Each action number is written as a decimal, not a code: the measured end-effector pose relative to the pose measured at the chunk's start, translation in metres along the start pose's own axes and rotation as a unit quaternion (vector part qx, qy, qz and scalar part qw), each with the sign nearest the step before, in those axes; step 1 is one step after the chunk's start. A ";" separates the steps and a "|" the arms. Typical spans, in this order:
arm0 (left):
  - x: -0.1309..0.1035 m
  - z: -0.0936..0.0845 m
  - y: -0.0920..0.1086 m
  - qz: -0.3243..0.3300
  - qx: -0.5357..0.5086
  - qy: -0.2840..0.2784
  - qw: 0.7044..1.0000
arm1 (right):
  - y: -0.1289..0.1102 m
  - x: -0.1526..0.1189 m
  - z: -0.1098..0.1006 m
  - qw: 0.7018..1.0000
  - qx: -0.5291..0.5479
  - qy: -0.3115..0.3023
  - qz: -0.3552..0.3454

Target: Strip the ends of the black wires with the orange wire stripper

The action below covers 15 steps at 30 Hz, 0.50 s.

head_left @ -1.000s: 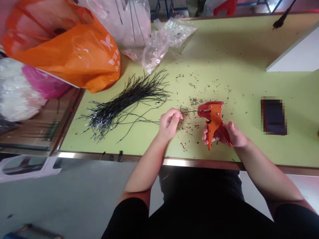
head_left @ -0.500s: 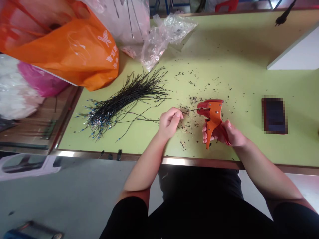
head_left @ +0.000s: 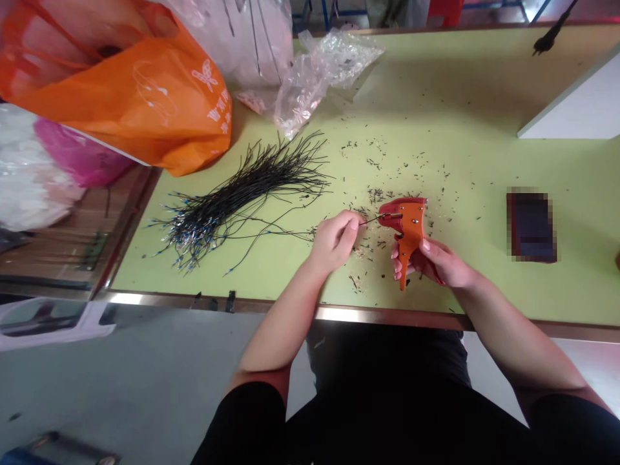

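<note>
Between the thumb and fingers of my left hand [head_left: 336,239] a thin black wire [head_left: 371,221] is pinched, and its tip reaches the jaws of an orange and red wire stripper [head_left: 411,226]. My right hand [head_left: 438,261] is wrapped round the stripper's handles, jaws pointing left. Whether the jaws bite on the wire I cannot tell. To the left lies a bundle of black wires [head_left: 247,184], its lower-left ends carrying blue and silvery tips. Several loose wires run from the bundle towards my left hand.
Black wire scraps [head_left: 375,194] are strewn over the green tabletop [head_left: 465,168]. An orange bag [head_left: 184,97] and clear plastic bags [head_left: 310,84] stand at the back left. A blurred dark object [head_left: 533,227] lies on the right, near a white panel [head_left: 576,103].
My left hand has shifted slightly right, while the wire stripper has come slightly left. The length of wire between hand and jaws is shorter. Both grips are kept.
</note>
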State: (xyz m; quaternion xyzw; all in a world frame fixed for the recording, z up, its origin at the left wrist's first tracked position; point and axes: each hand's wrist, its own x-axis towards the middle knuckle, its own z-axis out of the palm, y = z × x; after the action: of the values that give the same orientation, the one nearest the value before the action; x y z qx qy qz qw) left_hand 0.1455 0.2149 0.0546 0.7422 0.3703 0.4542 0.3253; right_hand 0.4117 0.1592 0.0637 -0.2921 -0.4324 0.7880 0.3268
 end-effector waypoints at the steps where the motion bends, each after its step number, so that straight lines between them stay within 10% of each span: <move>1: 0.000 0.001 0.001 0.006 0.029 -0.004 1.000 | 0.000 0.000 0.002 1.000 -0.008 0.008 0.002; 15: 0.000 0.001 -0.003 -0.006 0.048 -0.026 0.999 | -0.002 -0.004 -0.009 0.997 0.026 -0.072 0.006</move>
State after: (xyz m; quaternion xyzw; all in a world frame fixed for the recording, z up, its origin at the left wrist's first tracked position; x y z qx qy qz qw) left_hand 0.1459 0.2167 0.0517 0.7662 0.3873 0.4147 0.3018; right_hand 0.4219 0.1612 0.0619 -0.2290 -0.4323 0.8198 0.2976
